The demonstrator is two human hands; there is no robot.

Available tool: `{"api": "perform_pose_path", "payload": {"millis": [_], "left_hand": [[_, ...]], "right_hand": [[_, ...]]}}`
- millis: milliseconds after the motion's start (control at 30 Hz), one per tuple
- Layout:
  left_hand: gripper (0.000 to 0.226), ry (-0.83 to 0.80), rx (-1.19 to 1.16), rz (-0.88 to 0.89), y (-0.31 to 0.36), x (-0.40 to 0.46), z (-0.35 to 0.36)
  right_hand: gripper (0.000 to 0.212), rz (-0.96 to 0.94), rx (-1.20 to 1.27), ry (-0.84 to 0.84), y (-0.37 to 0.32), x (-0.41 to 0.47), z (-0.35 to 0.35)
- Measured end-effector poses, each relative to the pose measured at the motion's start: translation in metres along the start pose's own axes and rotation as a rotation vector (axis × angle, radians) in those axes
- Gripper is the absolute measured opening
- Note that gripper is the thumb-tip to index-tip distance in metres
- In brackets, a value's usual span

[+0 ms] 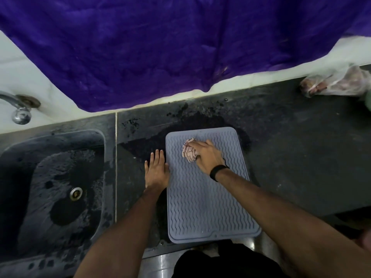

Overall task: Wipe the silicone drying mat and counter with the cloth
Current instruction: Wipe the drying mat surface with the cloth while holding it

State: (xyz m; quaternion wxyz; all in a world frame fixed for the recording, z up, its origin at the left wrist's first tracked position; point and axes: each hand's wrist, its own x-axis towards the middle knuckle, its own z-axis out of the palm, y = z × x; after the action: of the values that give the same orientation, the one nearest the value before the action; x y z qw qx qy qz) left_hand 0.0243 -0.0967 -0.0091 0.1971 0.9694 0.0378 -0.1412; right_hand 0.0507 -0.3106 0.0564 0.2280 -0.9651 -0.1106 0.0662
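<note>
A grey-blue silicone drying mat (pixel 208 201) with wavy ridges lies on the dark counter (pixel 297 149), reaching the counter's front edge. A bunched pink-and-white cloth (pixel 187 152) sits on the mat's far part. My right hand (pixel 207 155) lies on top of the cloth with its fingers stretched over it, pressing it onto the mat. My left hand (pixel 156 169) lies flat on the counter with its thumb side against the mat's left edge. Wet dark patches show on the counter behind and left of the mat.
A dark sink (pixel 54 189) with a metal drain lies at the left, and a tap (pixel 19 108) stands behind it. A purple cloth (pixel 160 47) hangs over the back wall. A clear plastic bag (pixel 337 81) lies at the far right of the counter.
</note>
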Motion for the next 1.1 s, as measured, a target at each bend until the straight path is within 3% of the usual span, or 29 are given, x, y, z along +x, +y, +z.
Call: {"api": "perform_pose_path", "payload": {"millis": [400,900,1100], "left_hand": [[0.057,-0.054,0.010,-0.036,-0.007,0.002,0.004],[0.057,-0.067,0.091,-0.046,-0.009,0.002,0.009],[0.058,-0.039,0.041,0.033,-0.017,-0.003,0.010]], "right_hand": [[0.060,-0.163,-0.098,-0.215,-0.031,0.059,0.041],[0.072,-0.370,-0.120,-0.299,-0.007,-0.102,0.065],[0.071,-0.178,0.013,-0.037,-0.026,-0.062,0.052]]}}
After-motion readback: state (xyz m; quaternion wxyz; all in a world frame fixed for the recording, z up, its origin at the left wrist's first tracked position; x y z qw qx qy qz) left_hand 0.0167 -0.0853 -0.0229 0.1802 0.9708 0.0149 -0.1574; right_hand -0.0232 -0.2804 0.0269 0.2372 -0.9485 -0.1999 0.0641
